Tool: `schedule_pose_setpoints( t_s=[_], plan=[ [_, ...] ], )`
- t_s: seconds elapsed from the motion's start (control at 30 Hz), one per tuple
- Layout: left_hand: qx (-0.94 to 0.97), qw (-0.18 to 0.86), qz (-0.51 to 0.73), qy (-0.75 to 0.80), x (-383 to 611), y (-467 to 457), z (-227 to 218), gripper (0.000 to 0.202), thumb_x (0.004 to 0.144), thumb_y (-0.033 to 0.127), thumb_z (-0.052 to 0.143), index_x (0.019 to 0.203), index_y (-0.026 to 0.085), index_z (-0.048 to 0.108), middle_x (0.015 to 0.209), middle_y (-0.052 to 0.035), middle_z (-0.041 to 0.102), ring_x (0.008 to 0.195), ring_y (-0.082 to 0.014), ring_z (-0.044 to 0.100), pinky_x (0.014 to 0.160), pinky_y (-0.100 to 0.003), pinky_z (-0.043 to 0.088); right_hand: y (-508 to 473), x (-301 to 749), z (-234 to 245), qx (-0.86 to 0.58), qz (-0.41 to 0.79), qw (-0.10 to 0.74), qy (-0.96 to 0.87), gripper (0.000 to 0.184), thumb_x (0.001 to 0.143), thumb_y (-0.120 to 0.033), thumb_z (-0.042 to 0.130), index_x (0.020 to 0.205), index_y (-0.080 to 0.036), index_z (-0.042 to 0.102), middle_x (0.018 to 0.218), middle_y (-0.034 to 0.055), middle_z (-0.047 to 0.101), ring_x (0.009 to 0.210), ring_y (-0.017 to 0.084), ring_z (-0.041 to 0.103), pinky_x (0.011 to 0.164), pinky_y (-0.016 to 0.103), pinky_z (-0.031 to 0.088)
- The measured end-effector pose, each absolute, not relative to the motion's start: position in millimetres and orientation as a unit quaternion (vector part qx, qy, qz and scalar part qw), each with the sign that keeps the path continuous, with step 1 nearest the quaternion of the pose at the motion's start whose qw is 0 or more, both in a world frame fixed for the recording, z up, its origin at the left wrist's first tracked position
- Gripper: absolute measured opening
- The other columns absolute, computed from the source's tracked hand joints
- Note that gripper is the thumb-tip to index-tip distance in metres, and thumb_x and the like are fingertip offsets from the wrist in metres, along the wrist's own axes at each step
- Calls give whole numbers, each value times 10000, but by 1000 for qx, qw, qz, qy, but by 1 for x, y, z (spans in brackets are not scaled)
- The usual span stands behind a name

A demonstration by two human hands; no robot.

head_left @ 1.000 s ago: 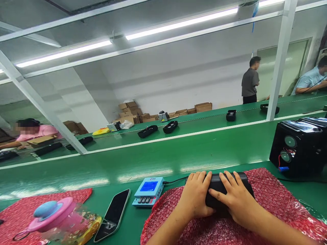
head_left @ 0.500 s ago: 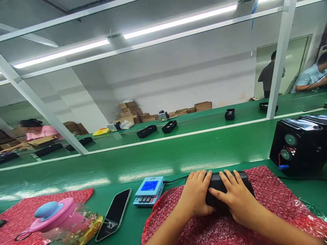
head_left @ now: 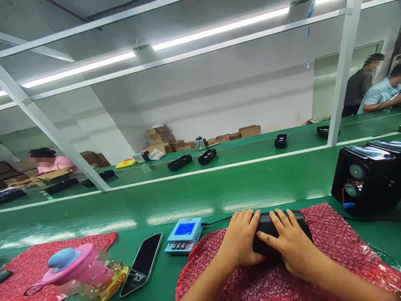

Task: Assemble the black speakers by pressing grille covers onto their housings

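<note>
A black oblong speaker housing (head_left: 267, 246) lies on red bubble wrap (head_left: 332, 234) in front of me, much of it hidden under my fingers. My left hand (head_left: 242, 240) is wrapped over its left part, thumb at the near side. Over the right part curls my right hand (head_left: 290, 240), its thumb across the front face. The two hands are close together. A black cable runs from near the housing's left end to a light-blue tester (head_left: 184, 236) with a lit blue screen and several dark keys.
Left of the tester lie a phone (head_left: 142, 265) and a tipped clear bottle with a pink lid (head_left: 72, 265), near more red bubble wrap (head_left: 31, 259). Black speaker boxes (head_left: 366, 179) stand at right. Beyond the green partition, black housings (head_left: 180, 162) sit along a line where people work.
Both hands stay in place on the speaker housing. In the background at right, the person in dark clothes has moved right, past the white post. The view has shifted very slightly.
</note>
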State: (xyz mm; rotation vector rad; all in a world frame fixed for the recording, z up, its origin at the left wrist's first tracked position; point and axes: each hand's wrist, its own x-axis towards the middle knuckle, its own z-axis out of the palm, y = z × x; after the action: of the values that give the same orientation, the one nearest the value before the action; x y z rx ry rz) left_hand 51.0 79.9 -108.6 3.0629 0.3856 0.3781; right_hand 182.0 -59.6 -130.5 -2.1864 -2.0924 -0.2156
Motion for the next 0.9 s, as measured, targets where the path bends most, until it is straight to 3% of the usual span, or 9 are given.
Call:
schedule_pose_setpoints(
  t_s=[0.33,0.5,0.67,0.8,0.9],
  plan=[
    [985,18,113,126,51,80,-108,1019,451,457,790,1339,142,405,1305,-149,492,1144,-343,455,1010,-507,334,-59,183,-140,-716,-99,72,-688,904,563,-43,659,1350,-392,382,1438,186,299,1299,450,257,997,672,114],
    [985,7,116,126,50,80,-110,1031,444,463,798,1340,143,401,1313,-145,487,1145,-344,456,1009,-511,337,-59,187,-144,-691,-104,106,-707,824,668,-163,672,1381,-393,330,1451,184,268,1299,453,247,992,681,109],
    [985,8,121,120,50,81,-111,1040,435,490,798,1337,154,403,1294,-138,500,1128,-343,467,997,-505,349,-58,185,-144,-714,-96,78,-689,889,584,-66,656,1358,-399,376,1457,145,283,1307,441,230,1006,670,85],
    [985,13,122,121,50,81,-111,998,460,473,779,1333,157,411,1299,-146,497,1137,-349,461,999,-507,340,-59,186,-146,-698,-110,98,-701,827,654,-117,642,1372,-403,350,1461,147,270,1308,439,229,1002,672,99],
    [985,16,120,122,50,80,-110,1008,457,460,783,1338,150,403,1305,-149,492,1145,-347,456,1002,-505,335,-60,186,-145,-698,-117,96,-700,865,620,-95,654,1371,-397,350,1444,171,288,1298,451,247,993,675,114]
  ],
)
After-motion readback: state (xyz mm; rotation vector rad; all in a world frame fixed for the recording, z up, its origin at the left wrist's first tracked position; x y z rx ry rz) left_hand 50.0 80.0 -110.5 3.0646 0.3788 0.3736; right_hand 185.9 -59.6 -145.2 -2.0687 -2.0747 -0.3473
